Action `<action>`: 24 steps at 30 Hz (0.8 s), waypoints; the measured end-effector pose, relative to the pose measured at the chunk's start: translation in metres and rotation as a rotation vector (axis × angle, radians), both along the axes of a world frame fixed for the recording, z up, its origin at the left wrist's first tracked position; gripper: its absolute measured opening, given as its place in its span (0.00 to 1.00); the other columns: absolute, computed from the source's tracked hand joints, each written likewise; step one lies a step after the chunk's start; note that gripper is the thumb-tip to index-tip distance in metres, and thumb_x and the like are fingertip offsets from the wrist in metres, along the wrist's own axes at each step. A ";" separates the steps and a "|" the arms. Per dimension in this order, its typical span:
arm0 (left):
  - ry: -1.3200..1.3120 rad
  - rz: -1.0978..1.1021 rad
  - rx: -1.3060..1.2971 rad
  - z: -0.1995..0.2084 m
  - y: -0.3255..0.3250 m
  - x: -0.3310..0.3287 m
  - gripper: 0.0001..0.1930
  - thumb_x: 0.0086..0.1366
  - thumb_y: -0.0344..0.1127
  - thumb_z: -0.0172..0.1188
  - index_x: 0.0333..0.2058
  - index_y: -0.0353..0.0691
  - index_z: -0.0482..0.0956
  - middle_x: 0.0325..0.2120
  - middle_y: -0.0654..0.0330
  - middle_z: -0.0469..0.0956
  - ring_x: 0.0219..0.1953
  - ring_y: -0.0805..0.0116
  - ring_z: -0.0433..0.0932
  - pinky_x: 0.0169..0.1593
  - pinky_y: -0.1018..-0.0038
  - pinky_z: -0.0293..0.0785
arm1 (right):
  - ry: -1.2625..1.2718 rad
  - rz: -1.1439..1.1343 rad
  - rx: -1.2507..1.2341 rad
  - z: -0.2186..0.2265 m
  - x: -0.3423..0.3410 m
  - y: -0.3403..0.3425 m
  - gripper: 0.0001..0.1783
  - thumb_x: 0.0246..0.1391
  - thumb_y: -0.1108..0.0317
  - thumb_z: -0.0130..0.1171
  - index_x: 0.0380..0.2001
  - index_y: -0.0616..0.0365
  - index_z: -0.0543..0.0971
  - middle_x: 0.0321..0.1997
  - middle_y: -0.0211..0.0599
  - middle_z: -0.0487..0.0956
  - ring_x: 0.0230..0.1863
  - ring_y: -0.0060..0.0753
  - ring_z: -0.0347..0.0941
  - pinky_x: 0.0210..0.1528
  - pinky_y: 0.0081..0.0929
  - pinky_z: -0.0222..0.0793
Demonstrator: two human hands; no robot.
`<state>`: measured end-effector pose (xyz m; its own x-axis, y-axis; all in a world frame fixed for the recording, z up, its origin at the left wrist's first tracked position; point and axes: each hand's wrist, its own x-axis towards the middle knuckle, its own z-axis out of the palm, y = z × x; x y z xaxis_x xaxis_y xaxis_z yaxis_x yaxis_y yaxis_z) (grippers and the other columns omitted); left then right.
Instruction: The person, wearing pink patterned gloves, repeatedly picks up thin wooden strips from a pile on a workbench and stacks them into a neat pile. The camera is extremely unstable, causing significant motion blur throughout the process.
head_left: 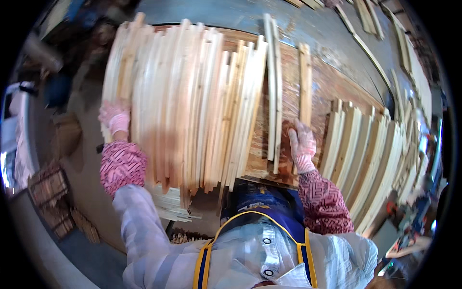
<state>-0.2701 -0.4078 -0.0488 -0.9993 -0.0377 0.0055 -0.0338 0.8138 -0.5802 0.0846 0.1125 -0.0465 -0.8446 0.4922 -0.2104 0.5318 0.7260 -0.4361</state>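
Many long pale wooden strips (pixel 192 96) lie side by side across the work table, their ends uneven. My left hand (pixel 114 116), in a pinkish work glove, lies over the leftmost strips with its fingers spread, somewhat blurred. On the right, my gloved right hand (pixel 303 143) is closed around the near end of a single wooden strip (pixel 305 82); its far end points away from me. Between this strip and the main row lies a pair of strips (pixel 273 96), apart from both. Patterned pink sleeve covers reach over both my forearms.
The table has a worn brown board top (pixel 288 72). More strips (pixel 361 144) lie in a row at the right. Under the near edge sits a stack of pale strips (pixel 172 203). Bundled wood pieces (pixel 50 195) stand on the floor at the left.
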 end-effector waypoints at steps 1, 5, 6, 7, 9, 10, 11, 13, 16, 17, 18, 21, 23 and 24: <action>-0.032 -0.019 0.122 -0.007 0.003 -0.003 0.31 0.61 0.63 0.54 0.62 0.67 0.68 0.66 0.51 0.59 0.65 0.39 0.57 0.61 0.36 0.54 | -0.096 -0.099 0.165 0.012 -0.004 0.002 0.31 0.59 0.52 0.58 0.63 0.49 0.69 0.63 0.47 0.71 0.65 0.47 0.65 0.66 0.41 0.61; -0.179 0.043 0.309 -0.021 -0.023 -0.014 0.39 0.57 0.49 0.67 0.67 0.67 0.61 0.71 0.57 0.50 0.68 0.48 0.58 0.67 0.56 0.60 | -0.548 -0.283 0.126 0.013 -0.014 0.015 0.60 0.41 0.41 0.72 0.71 0.53 0.53 0.70 0.50 0.62 0.69 0.52 0.59 0.69 0.42 0.58; -0.222 0.056 0.290 -0.011 -0.003 -0.018 0.39 0.57 0.48 0.67 0.67 0.67 0.61 0.71 0.58 0.51 0.68 0.49 0.59 0.67 0.58 0.61 | -0.562 -0.278 0.158 0.007 -0.008 0.017 0.60 0.43 0.45 0.72 0.73 0.51 0.49 0.67 0.59 0.63 0.65 0.54 0.64 0.66 0.43 0.62; -0.261 0.076 0.263 0.000 0.012 -0.020 0.39 0.57 0.48 0.67 0.67 0.68 0.61 0.71 0.60 0.52 0.67 0.51 0.59 0.66 0.60 0.62 | -0.494 -0.293 0.085 0.006 -0.003 0.022 0.59 0.43 0.47 0.73 0.72 0.52 0.51 0.66 0.56 0.66 0.65 0.53 0.65 0.65 0.42 0.63; -0.251 0.031 0.306 0.014 0.005 -0.024 0.40 0.57 0.47 0.67 0.67 0.67 0.60 0.70 0.60 0.54 0.67 0.52 0.60 0.66 0.60 0.63 | -0.350 -0.297 -0.073 0.002 0.005 0.042 0.56 0.43 0.50 0.74 0.71 0.53 0.56 0.63 0.50 0.70 0.64 0.50 0.67 0.64 0.40 0.65; -0.255 -0.002 0.334 0.013 0.001 -0.027 0.40 0.57 0.47 0.66 0.67 0.67 0.59 0.70 0.61 0.55 0.67 0.53 0.60 0.66 0.61 0.63 | 0.010 -0.315 -0.471 -0.027 0.029 0.065 0.43 0.49 0.60 0.70 0.67 0.58 0.64 0.50 0.51 0.80 0.51 0.45 0.77 0.56 0.33 0.71; -0.249 -0.087 0.434 0.010 -0.021 -0.031 0.39 0.59 0.44 0.65 0.68 0.65 0.59 0.69 0.59 0.57 0.66 0.52 0.61 0.65 0.61 0.64 | 0.129 -0.554 -0.869 -0.033 0.033 0.069 0.30 0.54 0.70 0.63 0.61 0.60 0.71 0.46 0.41 0.82 0.45 0.33 0.77 0.51 0.28 0.74; -0.234 0.005 0.573 0.011 -0.045 -0.033 0.40 0.60 0.42 0.63 0.69 0.64 0.55 0.68 0.56 0.58 0.66 0.50 0.62 0.65 0.61 0.65 | 0.110 -0.687 -1.200 -0.008 0.017 0.071 0.26 0.57 0.76 0.57 0.60 0.60 0.73 0.48 0.35 0.81 0.44 0.26 0.76 0.48 0.26 0.74; -0.190 -0.024 0.347 0.002 -0.057 -0.038 0.41 0.62 0.41 0.61 0.70 0.64 0.51 0.69 0.54 0.56 0.66 0.48 0.63 0.65 0.57 0.65 | 0.075 -0.632 -1.047 -0.026 0.020 0.075 0.26 0.58 0.77 0.58 0.61 0.64 0.70 0.53 0.36 0.79 0.50 0.27 0.75 0.56 0.24 0.71; -0.210 0.053 0.303 0.003 -0.045 -0.038 0.41 0.62 0.42 0.61 0.70 0.64 0.50 0.69 0.54 0.55 0.66 0.47 0.63 0.64 0.55 0.65 | 0.081 -0.651 -1.029 -0.027 0.018 0.072 0.26 0.59 0.76 0.59 0.61 0.64 0.71 0.53 0.36 0.79 0.50 0.27 0.75 0.57 0.24 0.70; -0.235 0.128 0.258 0.007 -0.016 -0.033 0.41 0.62 0.43 0.61 0.71 0.64 0.49 0.70 0.54 0.55 0.66 0.47 0.62 0.64 0.54 0.65 | 0.083 -0.675 -1.008 -0.026 0.015 0.067 0.26 0.59 0.75 0.59 0.61 0.64 0.71 0.53 0.36 0.79 0.51 0.27 0.74 0.57 0.24 0.70; -0.116 0.178 0.277 0.024 0.020 -0.023 0.41 0.62 0.46 0.62 0.70 0.62 0.51 0.70 0.53 0.53 0.65 0.46 0.63 0.63 0.51 0.65 | 0.133 -0.606 -0.969 -0.028 0.012 0.059 0.24 0.58 0.71 0.60 0.58 0.59 0.75 0.45 0.33 0.82 0.42 0.23 0.76 0.45 0.24 0.74; 0.073 0.106 0.432 0.041 0.054 -0.016 0.42 0.61 0.48 0.63 0.70 0.55 0.51 0.70 0.52 0.53 0.66 0.47 0.62 0.64 0.53 0.64 | 0.065 -0.506 -0.970 -0.037 0.015 0.074 0.22 0.58 0.68 0.61 0.56 0.60 0.76 0.43 0.32 0.82 0.40 0.23 0.76 0.43 0.24 0.73; 0.091 -0.192 0.590 0.048 0.068 -0.007 0.42 0.62 0.48 0.63 0.70 0.51 0.51 0.70 0.52 0.53 0.66 0.49 0.61 0.65 0.53 0.63 | 0.037 -0.512 -1.000 -0.037 0.014 0.078 0.22 0.57 0.67 0.61 0.55 0.60 0.77 0.42 0.32 0.82 0.40 0.23 0.76 0.43 0.24 0.73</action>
